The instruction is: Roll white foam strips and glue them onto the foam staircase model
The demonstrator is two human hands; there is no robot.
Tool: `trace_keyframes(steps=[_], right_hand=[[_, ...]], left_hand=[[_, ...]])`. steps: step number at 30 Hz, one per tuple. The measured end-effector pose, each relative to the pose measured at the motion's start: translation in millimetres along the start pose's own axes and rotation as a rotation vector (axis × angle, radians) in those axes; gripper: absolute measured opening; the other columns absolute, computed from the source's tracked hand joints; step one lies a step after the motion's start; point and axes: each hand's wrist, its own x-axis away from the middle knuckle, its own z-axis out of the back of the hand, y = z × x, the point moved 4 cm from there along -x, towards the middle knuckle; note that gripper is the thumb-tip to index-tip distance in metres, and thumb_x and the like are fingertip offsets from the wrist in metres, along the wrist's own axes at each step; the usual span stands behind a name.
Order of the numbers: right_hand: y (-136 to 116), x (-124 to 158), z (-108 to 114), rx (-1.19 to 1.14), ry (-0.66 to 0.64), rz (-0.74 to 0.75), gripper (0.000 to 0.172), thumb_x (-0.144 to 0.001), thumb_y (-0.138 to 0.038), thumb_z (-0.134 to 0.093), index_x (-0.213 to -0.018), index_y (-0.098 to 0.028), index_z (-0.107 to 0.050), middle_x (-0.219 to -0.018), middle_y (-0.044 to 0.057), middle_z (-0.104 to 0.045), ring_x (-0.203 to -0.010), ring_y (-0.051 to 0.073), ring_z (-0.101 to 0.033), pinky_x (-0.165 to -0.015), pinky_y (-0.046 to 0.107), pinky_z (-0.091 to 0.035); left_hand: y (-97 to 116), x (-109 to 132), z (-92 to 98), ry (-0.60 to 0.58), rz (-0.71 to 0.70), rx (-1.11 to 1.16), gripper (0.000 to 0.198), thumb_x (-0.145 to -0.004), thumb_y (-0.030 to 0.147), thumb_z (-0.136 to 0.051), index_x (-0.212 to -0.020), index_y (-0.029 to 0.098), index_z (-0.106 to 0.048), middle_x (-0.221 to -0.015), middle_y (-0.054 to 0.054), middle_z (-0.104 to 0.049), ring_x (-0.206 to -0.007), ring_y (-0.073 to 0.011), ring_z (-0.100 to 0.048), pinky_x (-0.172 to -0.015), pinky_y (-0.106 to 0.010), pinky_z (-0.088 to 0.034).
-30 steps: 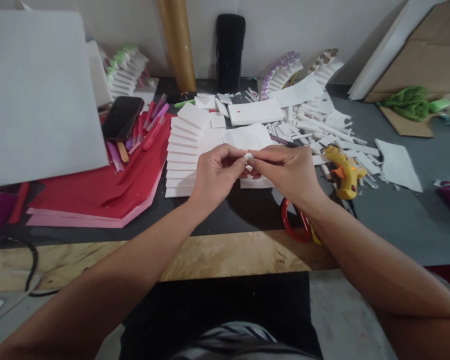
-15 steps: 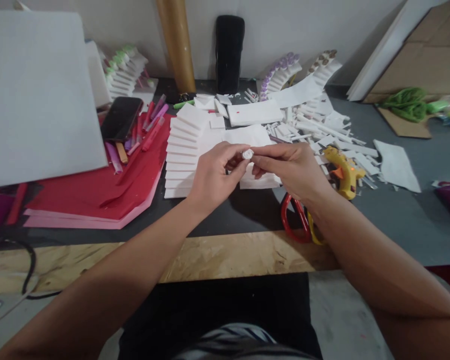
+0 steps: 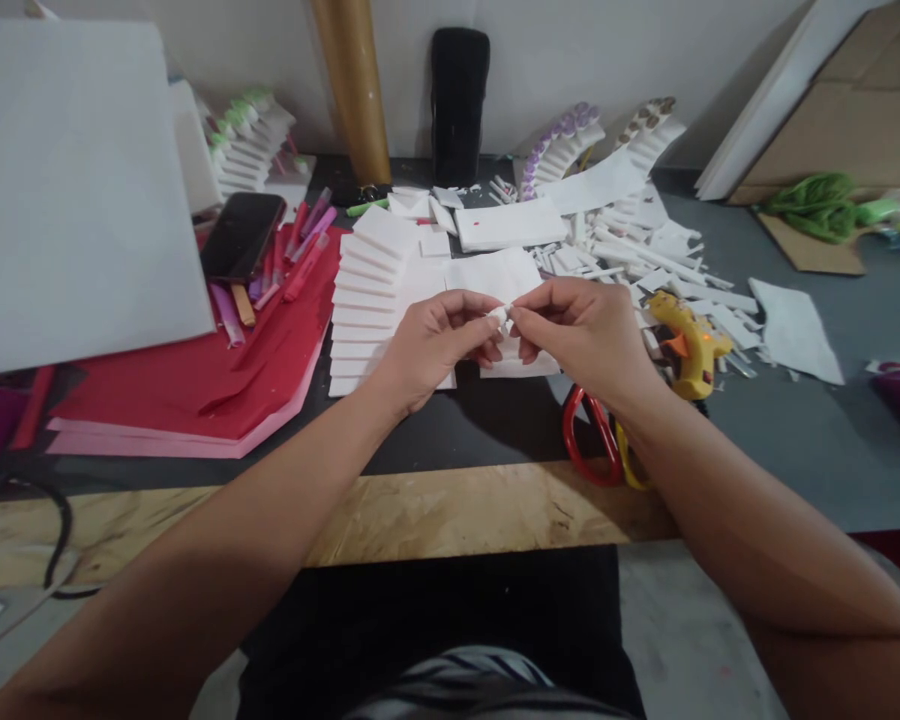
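Between the fingertips of both hands is a small white rolled piece (image 3: pixel 501 317), mostly covered by the fingers; its material looks like paper or foam. My left hand (image 3: pixel 441 340) pinches it from the left, thumb against index finger. From the right, my right hand (image 3: pixel 581 330) pinches it the same way. Both hands are over the table's middle. Just left of them lies a white fan-shaped stair model (image 3: pixel 367 300) made of stacked steps. A white sheet (image 3: pixel 495 268) lies under and behind the fingers.
A yellow glue gun (image 3: pixel 694 350) and red-handled scissors (image 3: pixel 581 440) lie by my right forearm. White scraps (image 3: pixel 645 250) are heaped behind. To the left are red sheets (image 3: pixel 150 390), a phone (image 3: pixel 242 237), markers (image 3: pixel 300 255) and a large white board (image 3: pixel 82 200). A black case (image 3: pixel 459 105) stands at the wall.
The fingers have shifted on the white piece: its round end showed before and is now more covered. My right fingertips are more bent and pinch closer in.
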Motion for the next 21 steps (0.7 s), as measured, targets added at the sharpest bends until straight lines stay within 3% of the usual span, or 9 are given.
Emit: trace_keyframes(steps=[9, 15, 18, 21], right_hand=[[6.2, -1.6, -0.1, -0.245, -0.109, -0.092, 0.013, -0.081, -0.025, -0.074, -0.074, -0.014, -0.071, -0.059, 0.002, -0.067, -0.049, 0.011, -0.06, -0.051, 0.026, -0.055], [6.6, -2.2, -0.3, -0.121, -0.064, -0.093, 0.01, -0.078, -0.021, -0.074, -0.072, -0.014, -0.07, -0.051, -0.001, -0.062, -0.043, 0.009, -0.055, -0.046, 0.023, -0.048], [7.7, -3.7, 3.3, -0.176, -0.056, -0.083, 0.017, -0.082, -0.027, -0.072, -0.07, -0.016, -0.069, -0.057, 0.0, -0.064, -0.044, 0.009, -0.053, -0.046, 0.025, -0.046], [4.7, -7.0, 19.3, 0.015, 0.026, -0.036, 0.027, -0.09, -0.036, -0.066, -0.07, -0.018, -0.069, -0.054, 0.0, -0.061, -0.042, 0.009, -0.049, -0.045, 0.026, -0.04]], left_hand=[[-2.2, -0.3, 4.1, -0.009, 0.11, 0.139, 0.016, -0.079, 0.02, -0.079, -0.092, 0.012, -0.073, -0.073, -0.001, -0.071, -0.063, -0.0094, -0.066, -0.066, -0.022, -0.054], [-3.8, -0.3, 3.1, 0.008, 0.169, 0.212, 0.01, -0.08, 0.014, -0.078, -0.089, 0.01, -0.074, -0.071, -0.003, -0.072, -0.067, -0.009, -0.067, -0.072, -0.021, -0.056], [-4.6, 0.2, 4.4, 0.073, 0.278, 0.33, 0.003, -0.082, 0.011, -0.072, -0.084, 0.008, -0.072, -0.071, -0.005, -0.071, -0.068, -0.01, -0.068, -0.069, -0.019, -0.056], [-4.0, 0.1, 5.1, 0.106, 0.379, 0.487, 0.01, -0.088, 0.01, -0.063, -0.08, 0.006, -0.069, -0.075, -0.007, -0.07, -0.067, -0.0087, -0.067, -0.066, -0.016, -0.057]])
